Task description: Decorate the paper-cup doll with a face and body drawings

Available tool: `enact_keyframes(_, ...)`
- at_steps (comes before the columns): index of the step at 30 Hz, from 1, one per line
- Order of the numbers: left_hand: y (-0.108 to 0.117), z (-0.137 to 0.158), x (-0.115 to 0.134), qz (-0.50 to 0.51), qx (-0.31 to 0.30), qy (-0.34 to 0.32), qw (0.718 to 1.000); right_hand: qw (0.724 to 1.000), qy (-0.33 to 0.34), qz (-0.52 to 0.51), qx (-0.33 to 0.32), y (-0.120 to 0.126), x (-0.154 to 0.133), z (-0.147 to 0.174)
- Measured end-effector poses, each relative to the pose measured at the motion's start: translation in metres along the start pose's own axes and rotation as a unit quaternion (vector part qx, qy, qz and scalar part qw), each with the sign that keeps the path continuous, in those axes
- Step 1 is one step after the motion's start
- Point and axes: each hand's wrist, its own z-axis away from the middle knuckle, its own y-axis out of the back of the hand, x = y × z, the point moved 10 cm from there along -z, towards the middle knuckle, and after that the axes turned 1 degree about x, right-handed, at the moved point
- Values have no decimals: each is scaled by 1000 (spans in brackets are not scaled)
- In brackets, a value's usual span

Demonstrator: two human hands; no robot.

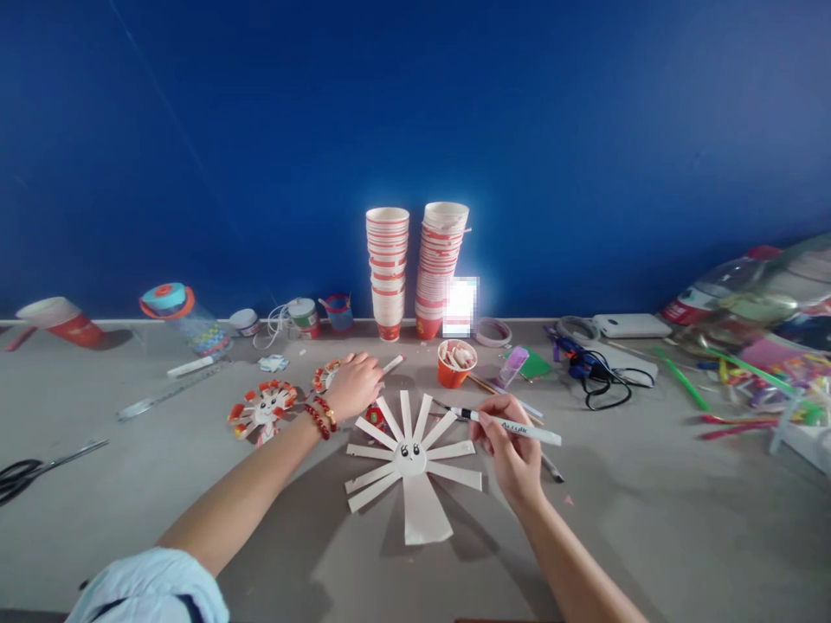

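Observation:
My right hand point(512, 446) grips a white acrylic marker point(529, 430), its dark tip pointing left over the upper right strips of a paper-cup figure point(421, 506). This white figure lies flat, with strips fanned out round a disc bearing two drawn eyes and a small mark below. My left hand point(354, 385) reaches past it, palm down with bent fingers somewhat apart; its fingertips are partly hidden. Close to those fingers lies a white pen with a red end point(393, 363). A small orange-and-white figure point(323, 377) is partly behind this hand, and a larger similar one point(265, 407) lies left.
Two tall stacks of paper cups point(388, 277) stand by the blue wall. Before them is an orange cup of paper scraps point(457, 363). Scissors point(45, 467) lie far left; a blue glue gun with a black cord point(581, 355) and colourful craft sticks point(759, 389) are at right.

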Motion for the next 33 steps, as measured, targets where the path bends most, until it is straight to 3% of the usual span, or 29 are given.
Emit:
enact_keyframes(5, 34, 7, 42, 92, 32, -56, 994, 995, -53, -77, -32, -12, 14, 5)
enact_keyframes(10, 44, 24, 80, 202, 45, -111, 972, 995, -32, -66, -70, -24, 10, 12)
enact_keyframes(15, 46, 26, 84, 235, 48, -115, 964, 997, 3, -17, -76, -25, 1, 13)
enact_keyframes(19, 46, 28, 89, 242, 34, -109, 964, 997, -16, -23, -75, -23, 7, 14)
enact_keyframes(23, 40, 33, 96, 296, 13, -90, 951, 994, -36, -52, -84, -28, 16, 18)
enact_keyframes(29, 37, 42, 106, 305, 45, -61, 949, 980, -73, -177, -42, -34, 20, 23)
enact_keyframes(33, 34, 49, 110, 292, 59, -60, 953, 979, -77, -187, -41, -39, 21, 26)
